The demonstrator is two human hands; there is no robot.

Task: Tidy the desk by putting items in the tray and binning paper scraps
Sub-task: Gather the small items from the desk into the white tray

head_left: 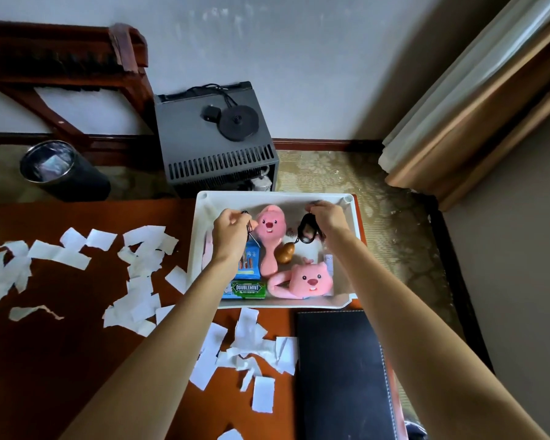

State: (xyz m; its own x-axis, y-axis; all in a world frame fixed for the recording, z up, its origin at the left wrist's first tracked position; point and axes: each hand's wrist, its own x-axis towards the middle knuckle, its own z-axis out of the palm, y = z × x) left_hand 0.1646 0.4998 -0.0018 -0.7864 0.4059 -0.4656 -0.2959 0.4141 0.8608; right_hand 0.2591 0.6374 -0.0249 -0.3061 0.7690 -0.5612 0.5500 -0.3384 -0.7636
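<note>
Polished wood, matt paper, smooth plastic before you.
Your desk (61,360) is glossy red-brown wood; the scraps (73,255) on it are matt white paper with rough torn edges. The tray (267,195) is smooth white plastic. The brush (269,236) looks like glossy pink plastic, the plush (308,279) is soft cloth, and the gum wrapper (248,289) shines. The folder (340,376) is matt black, leather-like and stitched. The loop (307,231) and cord (245,213) you pinch are black, the loop glossy.

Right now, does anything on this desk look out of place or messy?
Yes. Torn white paper scraps lie scattered across the desk, left of and in front of the tray, while the bin stands on the floor beyond the desk's far left edge.
</note>
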